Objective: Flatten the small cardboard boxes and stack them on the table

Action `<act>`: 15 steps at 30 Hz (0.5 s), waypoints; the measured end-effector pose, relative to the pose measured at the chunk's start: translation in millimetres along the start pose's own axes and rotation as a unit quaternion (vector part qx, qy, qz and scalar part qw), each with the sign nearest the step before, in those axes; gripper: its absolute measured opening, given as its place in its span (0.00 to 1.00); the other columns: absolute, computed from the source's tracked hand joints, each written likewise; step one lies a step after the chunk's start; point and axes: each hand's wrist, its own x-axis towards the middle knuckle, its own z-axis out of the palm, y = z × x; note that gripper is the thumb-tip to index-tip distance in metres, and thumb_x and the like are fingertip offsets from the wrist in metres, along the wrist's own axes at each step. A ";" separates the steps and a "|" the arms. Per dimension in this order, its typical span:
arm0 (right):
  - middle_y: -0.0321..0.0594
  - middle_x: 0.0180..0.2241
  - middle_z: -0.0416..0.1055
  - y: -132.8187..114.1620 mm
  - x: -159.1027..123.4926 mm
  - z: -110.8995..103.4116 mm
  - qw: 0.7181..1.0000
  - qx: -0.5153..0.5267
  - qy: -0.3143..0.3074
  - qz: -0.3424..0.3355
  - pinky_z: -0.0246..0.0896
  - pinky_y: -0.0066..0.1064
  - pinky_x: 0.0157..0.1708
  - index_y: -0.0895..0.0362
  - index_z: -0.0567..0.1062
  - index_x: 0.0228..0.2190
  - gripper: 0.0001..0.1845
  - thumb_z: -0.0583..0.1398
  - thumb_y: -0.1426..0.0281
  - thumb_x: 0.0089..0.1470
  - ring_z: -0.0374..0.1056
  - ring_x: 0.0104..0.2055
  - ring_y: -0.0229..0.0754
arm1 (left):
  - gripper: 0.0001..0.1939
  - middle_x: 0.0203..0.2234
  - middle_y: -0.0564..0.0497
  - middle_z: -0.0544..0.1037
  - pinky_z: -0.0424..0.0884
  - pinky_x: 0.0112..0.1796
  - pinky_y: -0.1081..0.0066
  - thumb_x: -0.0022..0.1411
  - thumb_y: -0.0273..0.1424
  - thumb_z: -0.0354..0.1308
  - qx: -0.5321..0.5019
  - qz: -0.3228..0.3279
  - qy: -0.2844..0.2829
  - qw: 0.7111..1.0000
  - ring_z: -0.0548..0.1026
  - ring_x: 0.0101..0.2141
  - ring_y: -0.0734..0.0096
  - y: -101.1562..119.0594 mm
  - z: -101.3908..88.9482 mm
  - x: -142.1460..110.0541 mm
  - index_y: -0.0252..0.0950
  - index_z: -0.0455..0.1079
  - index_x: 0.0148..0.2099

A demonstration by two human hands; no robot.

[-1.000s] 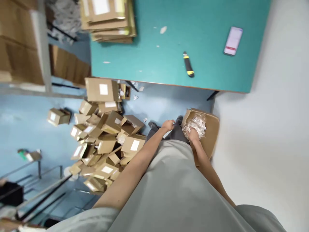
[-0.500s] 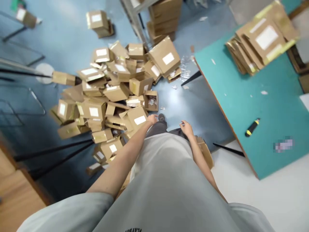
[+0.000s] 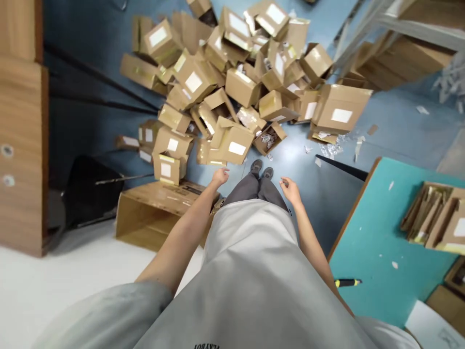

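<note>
My left hand (image 3: 220, 177) hangs beside my left thigh, fingers loosely bent and holding nothing that I can see. Just ahead of it lies an opened cardboard box (image 3: 236, 145) with a white label. My right hand (image 3: 290, 189) is out by my right hip, its fingers apart and bare. Between the two hands are my legs and dark shoes (image 3: 256, 166). A small open box (image 3: 269, 139) with crumpled scraps inside sits on the floor in front of my feet. Neither hand touches a box.
A heap of labelled cartons (image 3: 240, 87) covers the floor ahead. To the right stands a green-topped table (image 3: 378, 228) with a yellow-and-black utility knife (image 3: 348, 282) and flattened cardboard (image 3: 441, 218). A large open carton (image 3: 145, 220) is at left, near a wooden cabinet (image 3: 22, 145). Table leg (image 3: 341, 167) juts out.
My view has turned, so the box heap now lies straight ahead and the table sits lower right. Both shoes show now, side by side. My hands stay free at my sides.
</note>
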 end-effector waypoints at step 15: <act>0.52 0.49 0.85 -64.1 60.5 13.8 0.974 -0.097 -0.146 -0.142 0.76 0.42 0.56 0.58 0.82 0.54 0.19 0.63 0.63 0.67 0.83 0.47 0.50 | 0.26 0.56 0.38 0.85 0.73 0.61 0.63 0.66 0.22 0.61 -0.206 -0.155 0.040 0.965 0.81 0.60 0.54 -63.0 74.3 -68.9 0.32 0.78 0.66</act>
